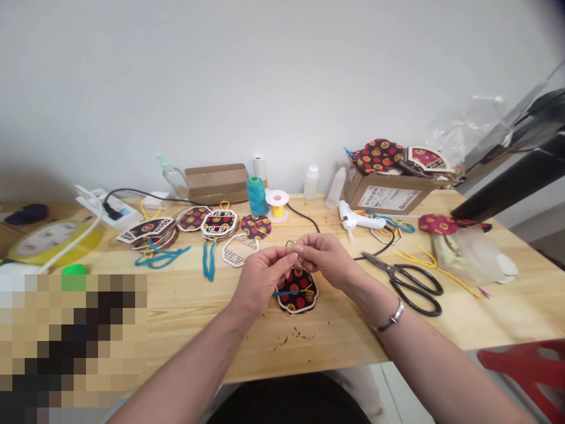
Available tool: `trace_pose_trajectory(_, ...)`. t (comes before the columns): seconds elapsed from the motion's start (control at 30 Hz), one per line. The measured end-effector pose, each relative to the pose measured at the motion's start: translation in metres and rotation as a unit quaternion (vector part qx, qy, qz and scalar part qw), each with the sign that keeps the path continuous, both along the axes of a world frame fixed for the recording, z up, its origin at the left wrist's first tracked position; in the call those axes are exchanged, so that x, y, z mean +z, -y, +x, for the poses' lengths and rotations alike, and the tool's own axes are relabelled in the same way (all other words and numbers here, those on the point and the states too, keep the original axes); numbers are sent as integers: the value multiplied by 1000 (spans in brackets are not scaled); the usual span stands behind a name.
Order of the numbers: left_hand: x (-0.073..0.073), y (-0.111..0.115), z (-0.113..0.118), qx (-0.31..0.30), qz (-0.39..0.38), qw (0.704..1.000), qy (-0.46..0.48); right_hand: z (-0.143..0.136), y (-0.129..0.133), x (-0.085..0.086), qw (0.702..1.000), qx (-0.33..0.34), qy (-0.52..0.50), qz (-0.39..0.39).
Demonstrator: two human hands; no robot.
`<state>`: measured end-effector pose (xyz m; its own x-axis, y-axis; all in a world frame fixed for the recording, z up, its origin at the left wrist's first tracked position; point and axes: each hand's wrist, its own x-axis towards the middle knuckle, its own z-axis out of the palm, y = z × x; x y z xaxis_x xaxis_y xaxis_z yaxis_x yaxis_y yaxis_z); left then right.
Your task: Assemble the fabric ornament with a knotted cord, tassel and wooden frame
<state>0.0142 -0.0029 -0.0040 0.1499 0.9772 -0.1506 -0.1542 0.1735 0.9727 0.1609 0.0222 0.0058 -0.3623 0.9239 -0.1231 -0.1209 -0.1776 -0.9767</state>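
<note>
My left hand (267,272) and my right hand (325,256) meet fingertip to fingertip, both closed in a pinch. A thin looped cord (289,243) shows between and above the fingers; its full run is hidden. Just below them on the table lies a dark fabric ornament (296,301) with red dots and a pale rim, its upper part covered by my hands. A teal strand crosses the ornament, along with a bit of yellow cord. Beyond my left hand is a pale openwork frame (238,250), and black-handled scissors (408,281) lie to the right of my right wrist.
Stacked ornaments with teal tassels (219,227) lie behind on the left. A teal thread cone (257,196) and yellow cord spool (277,206) stand at the back. A white glue gun (358,219) rests before a cardboard box (388,191). Clear tape (55,241) is far left.
</note>
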Motion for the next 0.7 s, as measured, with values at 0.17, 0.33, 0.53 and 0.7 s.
trace_pose_trajectory(0.17, 0, -2, 0, 8, -7, 1000, 15, 0, 1, 1, 1000, 9, -3, -2)
trace_pose_trajectory(0.33, 1, -2, -1, 7, -11, 1000, 28, 1, 1, 1, 1000, 18, -13, -7)
trace_pose_trajectory(0.53, 0, -1, -1, 4, 5, 1000, 23, 2, 1, 0, 999, 27, -21, -16)
trace_pose_trajectory(0.7, 3, -2, -1, 8, 5, 999, 32, 1, 2, 1, 999, 29, -20, -15)
